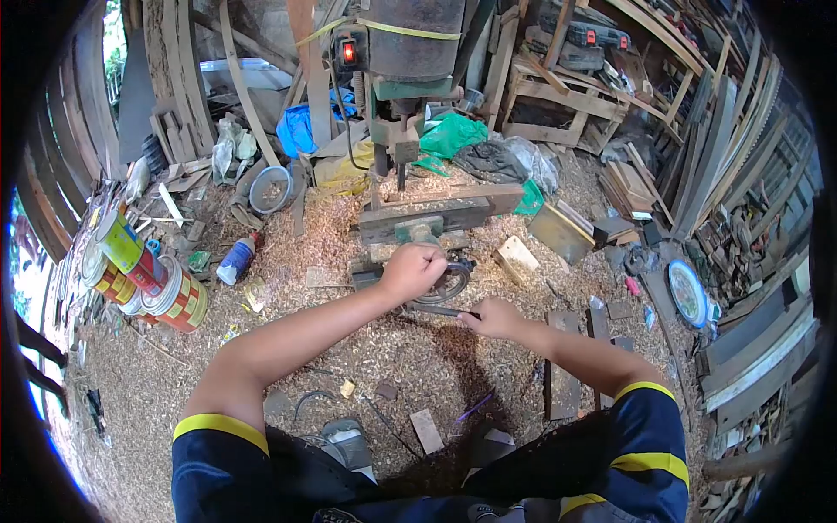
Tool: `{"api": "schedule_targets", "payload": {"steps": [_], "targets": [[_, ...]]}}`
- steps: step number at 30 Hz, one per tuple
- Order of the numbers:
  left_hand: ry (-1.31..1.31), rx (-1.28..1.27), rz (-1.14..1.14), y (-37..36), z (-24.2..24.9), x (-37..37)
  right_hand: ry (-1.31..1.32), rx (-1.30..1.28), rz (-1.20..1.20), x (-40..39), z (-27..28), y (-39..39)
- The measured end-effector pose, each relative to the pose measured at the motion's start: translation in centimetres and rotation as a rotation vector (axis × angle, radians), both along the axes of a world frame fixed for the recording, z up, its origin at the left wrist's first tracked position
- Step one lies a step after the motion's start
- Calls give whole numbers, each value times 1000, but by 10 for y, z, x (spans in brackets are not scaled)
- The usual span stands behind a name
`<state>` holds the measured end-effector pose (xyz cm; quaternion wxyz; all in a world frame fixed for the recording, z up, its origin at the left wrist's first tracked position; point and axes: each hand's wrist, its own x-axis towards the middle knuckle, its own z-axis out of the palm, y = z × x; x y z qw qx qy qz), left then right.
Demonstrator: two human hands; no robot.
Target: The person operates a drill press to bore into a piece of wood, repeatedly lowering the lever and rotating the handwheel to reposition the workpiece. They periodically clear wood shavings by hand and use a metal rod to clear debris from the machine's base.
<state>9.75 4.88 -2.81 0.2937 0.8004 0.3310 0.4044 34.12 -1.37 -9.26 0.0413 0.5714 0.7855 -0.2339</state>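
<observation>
My left hand (pixel 413 272) is closed over the upper left part of a round handwheel (pixel 459 281) on the machine's front; the exact grip is hidden under the fingers. Lower and to the right, my right hand (pixel 492 318) is wrapped round the end of a dark lever (pixel 436 309). Beyond the hands, a wooden beam (pixel 501 200) lies crosswise in the machine's clamp, behind a dark wooden block (pixel 436 219). Above the beam hangs the vertical bit (pixel 401 178) of a drilling or mortising machine (pixel 410 52), whose switch (pixel 349 53) glows red.
Wood shavings (pixel 323 218) cover the floor. Stacked paint cans (pixel 179 301), a blue bottle (pixel 235 260) and a bucket (pixel 271 189) are at left. At right are a light wood block (pixel 517 260), loose boards (pixel 562 375) and a round plate (pixel 688 294). Planks line both walls.
</observation>
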Motion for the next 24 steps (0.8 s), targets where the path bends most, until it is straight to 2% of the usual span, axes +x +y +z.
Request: {"api": "schedule_targets", "payload": {"steps": [1,4,7,11,14,16,17,18,20,21,22,24], "targets": [[8,-13,0,-1,0,0,9,-44,-75,-2,4,-2],[-8,1,2,-1,0,-1,-95,-40,-5,-13,26,1],[9,11,8,1,-2,0,49,-21,-58,-4,11,-3],[44,-19,31,0,3,-1,23,-37,-88,-6,5,3],[16,35,10,-3,2,0,46,-50,7,2,7,2],[30,27,27,-1,1,0,288,-376,-221,14,1,12],[51,27,31,0,1,0,417,-449,-262,22,-2,19],[51,48,26,0,0,-1,421,-428,-263,30,-14,30],[37,53,34,-1,-3,-1,453,-209,-310,44,-31,52],[55,37,54,0,-6,-1,451,-256,-446,43,-4,52],[72,26,76,0,-9,-1,459,-216,-449,52,-5,65],[59,33,76,0,-11,-1,177,510,-214,75,-18,101]]}}
